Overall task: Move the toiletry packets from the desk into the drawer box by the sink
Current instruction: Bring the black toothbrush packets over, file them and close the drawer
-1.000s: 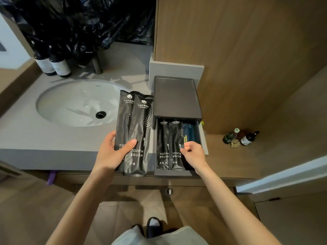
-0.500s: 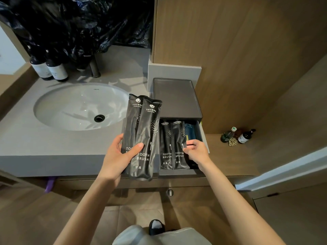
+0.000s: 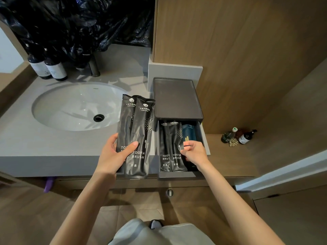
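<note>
My left hand (image 3: 115,154) grips two black toothbrush packets (image 3: 139,128), held upright over the counter edge just left of the drawer box (image 3: 177,99). The dark grey box has its drawer (image 3: 177,175) pulled out toward me. Two more black toothbrush packets (image 3: 172,144) lie side by side in the drawer's left part, and a dark blue packet (image 3: 189,132) lies to their right. My right hand (image 3: 195,152) reaches into the drawer, fingers curled on the right-hand packet's edge beside the blue one.
A white sink basin (image 3: 76,106) is set in the grey counter (image 3: 44,145) to the left. Two dark labelled bottles (image 3: 47,68) and black plastic bags stand behind it. Small bottles (image 3: 238,136) sit on the wooden ledge at right. A wooden wall panel rises behind the box.
The view has shifted slightly. My left hand with its two packets has drifted right, closer to the drawer. My right hand stays in the drawer, fingers working at the packets.
</note>
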Motion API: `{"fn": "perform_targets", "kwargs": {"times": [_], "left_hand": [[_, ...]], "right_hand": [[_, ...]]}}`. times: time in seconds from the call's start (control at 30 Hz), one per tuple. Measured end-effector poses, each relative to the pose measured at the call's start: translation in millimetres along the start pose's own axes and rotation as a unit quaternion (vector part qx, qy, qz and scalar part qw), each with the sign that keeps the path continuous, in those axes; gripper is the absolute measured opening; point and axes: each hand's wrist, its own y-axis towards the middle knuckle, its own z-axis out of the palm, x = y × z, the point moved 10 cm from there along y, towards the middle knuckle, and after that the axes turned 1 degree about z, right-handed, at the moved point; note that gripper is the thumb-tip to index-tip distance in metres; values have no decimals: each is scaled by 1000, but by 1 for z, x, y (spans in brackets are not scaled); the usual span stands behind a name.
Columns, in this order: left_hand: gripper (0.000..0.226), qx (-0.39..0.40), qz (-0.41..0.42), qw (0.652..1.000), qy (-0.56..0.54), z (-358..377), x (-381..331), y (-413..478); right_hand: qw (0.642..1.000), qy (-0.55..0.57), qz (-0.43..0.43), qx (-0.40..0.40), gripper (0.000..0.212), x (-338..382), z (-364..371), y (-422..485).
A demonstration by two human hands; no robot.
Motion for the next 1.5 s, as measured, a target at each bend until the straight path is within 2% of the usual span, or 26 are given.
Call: {"fn": "perform_targets", "kwargs": {"times": [0.07,0.2,0.3,0.37,0.43,0.67,0.93,1.07,1.13,1.2,1.27,1.33,1.37,1.43,1.5], "left_hand": [[98,3,0,1000,4,3,-2,0],[91,1,-1,1000,9,6,-5,1],[79,0,-4,1000,8,9,-9,1],[58,0,-3,1000,7,11,-11,2],[47,-1,-7,1000,7,14,-13,2],[43,-8,-9,1000,8,18,-20,2],[44,-4,-9,1000,4,25,-20,1],[49,1,-11,1000,13,33,-17,4],[52,6,-16,1000,19,38,-16,4],[57,9,-22,1000,9,43,-13,4],[80,11,-24,1000,9,48,-12,3],[106,17,-29,999,7,51,-5,6],[110,23,-29,999,4,55,-2,6],[103,46,-30,998,8,67,-5,1],[76,71,-21,997,12,81,-9,-3]], "right_hand": [[997,-61,-39,-16,24,10,-4,-3],[969,-180,-171,-14,58,39,-10,-15],[931,-257,-240,99,89,50,4,-22],[900,-315,-236,187,108,44,18,-23],[883,-343,-221,231,118,39,27,-18],[848,-407,-208,267,130,37,42,-8],[842,-424,-216,255,133,38,43,-9],[857,-387,-221,257,123,39,38,-12],[885,-323,-227,247,109,50,31,-20],[929,-200,-238,203,81,72,18,-31],[959,-60,-231,152,54,91,3,-42],[970,59,-196,133,42,98,-3,-50],[970,105,-175,129,40,98,-3,-52],[967,173,-145,117,38,97,-5,-54],[966,210,-120,93,37,94,-9,-53]]}}
